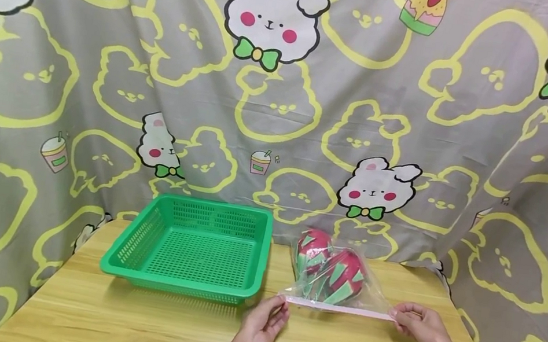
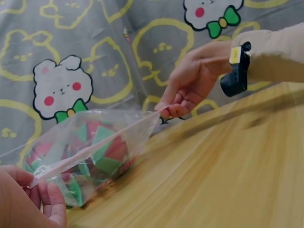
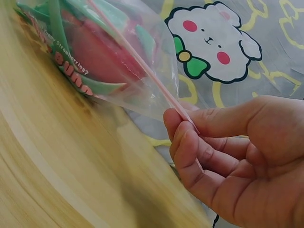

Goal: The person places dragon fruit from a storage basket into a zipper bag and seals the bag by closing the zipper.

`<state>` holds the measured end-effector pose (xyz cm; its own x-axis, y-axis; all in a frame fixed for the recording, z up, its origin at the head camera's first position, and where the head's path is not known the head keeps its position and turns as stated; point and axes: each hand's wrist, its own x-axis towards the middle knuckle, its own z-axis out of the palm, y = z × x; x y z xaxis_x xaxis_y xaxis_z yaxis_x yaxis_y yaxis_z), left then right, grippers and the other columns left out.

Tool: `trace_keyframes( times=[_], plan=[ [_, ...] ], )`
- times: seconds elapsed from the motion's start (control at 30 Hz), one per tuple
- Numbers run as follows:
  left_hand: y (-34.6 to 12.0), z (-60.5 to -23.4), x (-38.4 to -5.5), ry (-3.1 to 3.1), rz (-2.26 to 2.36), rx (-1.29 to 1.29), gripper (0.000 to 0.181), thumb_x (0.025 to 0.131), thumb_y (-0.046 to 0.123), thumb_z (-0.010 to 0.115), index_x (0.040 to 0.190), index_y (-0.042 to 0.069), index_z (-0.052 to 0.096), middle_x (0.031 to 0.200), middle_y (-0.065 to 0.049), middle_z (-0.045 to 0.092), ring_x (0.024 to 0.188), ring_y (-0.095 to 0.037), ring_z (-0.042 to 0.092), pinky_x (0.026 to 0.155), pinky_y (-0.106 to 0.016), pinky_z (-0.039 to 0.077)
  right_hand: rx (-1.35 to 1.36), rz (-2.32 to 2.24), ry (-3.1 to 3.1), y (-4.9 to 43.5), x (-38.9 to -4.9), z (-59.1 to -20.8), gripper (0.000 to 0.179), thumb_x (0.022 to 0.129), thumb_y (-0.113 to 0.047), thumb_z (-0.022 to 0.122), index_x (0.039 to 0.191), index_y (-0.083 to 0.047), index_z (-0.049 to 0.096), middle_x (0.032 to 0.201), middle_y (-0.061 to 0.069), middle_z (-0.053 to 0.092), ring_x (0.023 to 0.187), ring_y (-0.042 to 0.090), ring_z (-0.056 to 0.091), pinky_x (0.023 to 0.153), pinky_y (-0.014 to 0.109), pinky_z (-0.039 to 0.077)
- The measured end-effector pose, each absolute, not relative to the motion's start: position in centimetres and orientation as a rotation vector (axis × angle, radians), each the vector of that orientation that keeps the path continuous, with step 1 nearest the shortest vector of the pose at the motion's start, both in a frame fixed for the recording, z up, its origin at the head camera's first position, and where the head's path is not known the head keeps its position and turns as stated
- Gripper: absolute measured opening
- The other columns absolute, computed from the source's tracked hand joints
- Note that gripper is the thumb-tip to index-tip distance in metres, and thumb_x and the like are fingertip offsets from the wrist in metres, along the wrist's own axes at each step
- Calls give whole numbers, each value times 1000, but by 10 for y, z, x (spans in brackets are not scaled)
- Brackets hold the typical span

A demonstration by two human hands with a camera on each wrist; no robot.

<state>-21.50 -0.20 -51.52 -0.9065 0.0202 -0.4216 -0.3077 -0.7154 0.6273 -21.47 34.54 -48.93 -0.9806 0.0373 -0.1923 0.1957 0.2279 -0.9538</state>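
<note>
A clear plastic zip bag [image 1: 373, 293] with a pink strip along its mouth lies on the table, its mouth toward me. Inside are two red and green dragon fruits, the left one [image 1: 314, 250] slightly behind the right one [image 1: 345, 274]. My left hand [image 1: 260, 324] pinches the left end of the pink strip. At the strip's other end, my right hand [image 3: 228, 152] pinches the corner between thumb and fingers. Between the two hands the strip [image 2: 99, 146] is stretched straight. Printed lettering [image 3: 66, 66] shows on the bag in the right wrist view.
Left of the bag stands a green plastic basket [image 1: 263, 263] with perforated walls and bottom. The wooden table [image 1: 152, 329] ends at a grey patterned curtain [image 1: 281, 119] behind and on both sides. A black wrist device [image 2: 236, 71] is strapped on my right wrist.
</note>
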Motion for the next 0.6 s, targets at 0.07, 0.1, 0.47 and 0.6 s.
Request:
trace_keyframes(
  times=[0.07,0.1,0.47,0.6],
  plan=[
    [-2,-515,-216,1116,2689,-571,7,88,-5,73,88,1,70,81,-5,70,78,-15,69,79,-30,59,204,-1869,2357,345,-218,-490,8,97,0,64,100,8,66,79,4,69,70,9,62,65,23,53],
    [-2,-515,-216,1128,2693,-567,8,88,-5,73,87,2,70,82,-5,70,79,-15,69,80,-30,59,196,-1873,2354,345,-220,-490,8,97,1,63,100,8,66,80,4,69,71,9,62,65,23,54],
    [-2,-514,-206,1395,2608,-401,6,92,0,67,94,5,65,89,-4,65,84,-15,64,79,-31,57,224,-1693,2491,357,-219,-483,28,101,-9,62,115,16,62,95,5,69,87,15,67,79,29,59],
    [-5,-502,-199,1447,2516,-281,12,91,1,66,102,5,67,96,-2,69,86,-15,65,79,-32,52,205,-1509,2621,363,-211,-470,37,105,-19,59,121,15,61,104,9,70,92,14,66,83,32,58]
  ],
)
